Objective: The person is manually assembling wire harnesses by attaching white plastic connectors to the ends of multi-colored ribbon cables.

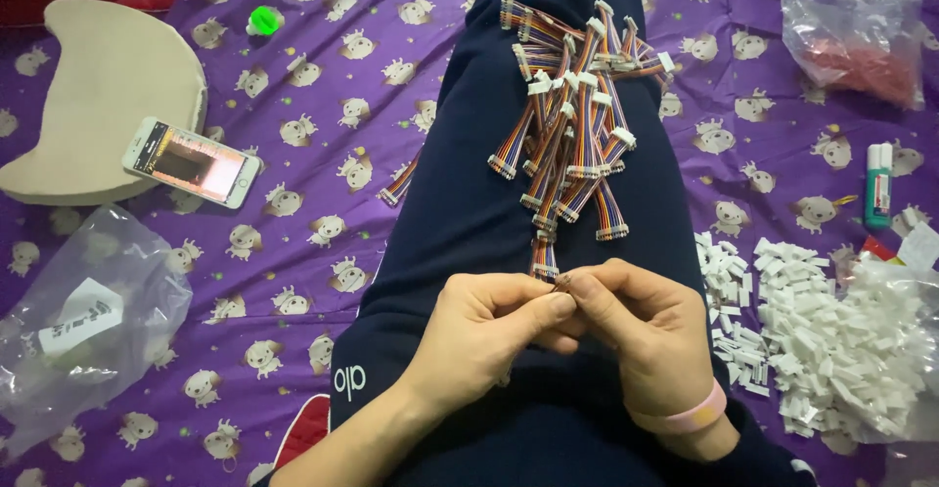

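Both the left hand (486, 326) and the right hand (646, 326) pinch one striped ribbon cable (545, 258) by its near end, the cable reaching away from the fingertips.

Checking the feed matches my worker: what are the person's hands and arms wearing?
Both hands are bare, no gloves. The left hand has no band, and its forearm is uncovered. The right hand has a soft pink band around the wrist, with a dark navy sleeve starting just behind it.
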